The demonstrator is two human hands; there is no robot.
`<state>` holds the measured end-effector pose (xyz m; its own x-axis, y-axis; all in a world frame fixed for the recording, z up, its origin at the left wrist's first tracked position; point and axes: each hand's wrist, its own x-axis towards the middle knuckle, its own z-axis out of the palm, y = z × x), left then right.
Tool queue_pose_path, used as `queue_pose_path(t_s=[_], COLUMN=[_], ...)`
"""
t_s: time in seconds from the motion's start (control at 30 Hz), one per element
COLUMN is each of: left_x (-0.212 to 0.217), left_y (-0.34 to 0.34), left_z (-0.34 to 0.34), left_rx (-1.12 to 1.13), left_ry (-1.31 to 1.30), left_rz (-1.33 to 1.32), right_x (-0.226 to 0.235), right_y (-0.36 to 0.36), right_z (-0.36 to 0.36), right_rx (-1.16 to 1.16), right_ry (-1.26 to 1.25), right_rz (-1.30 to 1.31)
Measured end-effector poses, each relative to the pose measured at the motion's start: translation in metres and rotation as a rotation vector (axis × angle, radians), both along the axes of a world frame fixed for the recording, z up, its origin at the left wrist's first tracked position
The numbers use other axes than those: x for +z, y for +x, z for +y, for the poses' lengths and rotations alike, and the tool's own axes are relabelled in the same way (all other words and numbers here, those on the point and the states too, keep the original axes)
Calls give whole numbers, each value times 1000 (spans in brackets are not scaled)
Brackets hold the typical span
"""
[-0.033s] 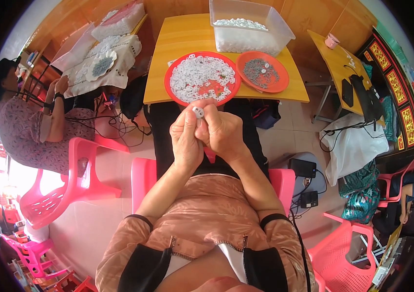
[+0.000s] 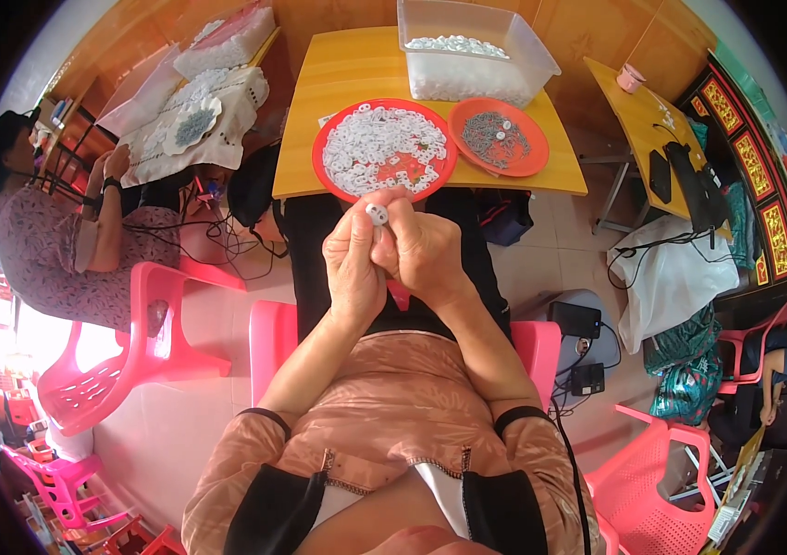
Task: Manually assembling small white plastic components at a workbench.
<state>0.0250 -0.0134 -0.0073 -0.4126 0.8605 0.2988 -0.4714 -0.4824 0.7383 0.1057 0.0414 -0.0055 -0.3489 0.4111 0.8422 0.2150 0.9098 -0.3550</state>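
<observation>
A small white plastic piece with dark holes [image 2: 376, 214] is pinched between the fingertips of both my hands, held just in front of the table edge. My left hand [image 2: 353, 264] is closed, its thumb pressed up against the piece. Wrapped close beside it, my right hand [image 2: 427, 252] has its fingers curled in, hiding part of the piece. Just beyond my hands a red plate [image 2: 318, 165] holds many loose white pieces. To its right, an orange-red plate [image 2: 530, 159] carries small grey metal parts and a white piece or two.
The yellow table [image 2: 347, 69] bears a clear plastic bin [image 2: 477, 85] of white pieces at the back. At left a person [image 2: 69, 236] works at another table, near a pink chair [image 2: 139, 342]. Cables and black devices [image 2: 576, 320] lie right of my chair.
</observation>
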Motion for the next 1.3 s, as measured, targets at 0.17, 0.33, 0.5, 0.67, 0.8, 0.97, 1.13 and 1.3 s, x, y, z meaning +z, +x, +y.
queue_pose_path(t_s=[0.17,0.33,0.5,0.67,0.8,0.97,1.13,1.3], left_x=[-6,-7,-11,-12,-17,-23,-7,-14], left_y=[-6,-9,-13,-19,-26,-35,-41,-55], left_z=[4,7,6,9,11,14,19,20], left_rx=[-6,-14,-119,31,9,-87,-101,-22], left_ry=[35,40,-37,-63,-7,51,80,-122], left_rz=[11,-45,53,322,305,285,151,89], right_x=[-1,5,13,21,22,28,2,46], right_y=[-2,-2,7,16,19,26,35,18], right_z=[-3,-7,-4,-4,-3,6,48,117], right_rx=[23,222,509,615,653,661,615,322], right_ry=[-94,-422,-923,-1324,-1349,-1318,-1101,-1010], right_rz=[3,188,358,433,378,283,-375,184])
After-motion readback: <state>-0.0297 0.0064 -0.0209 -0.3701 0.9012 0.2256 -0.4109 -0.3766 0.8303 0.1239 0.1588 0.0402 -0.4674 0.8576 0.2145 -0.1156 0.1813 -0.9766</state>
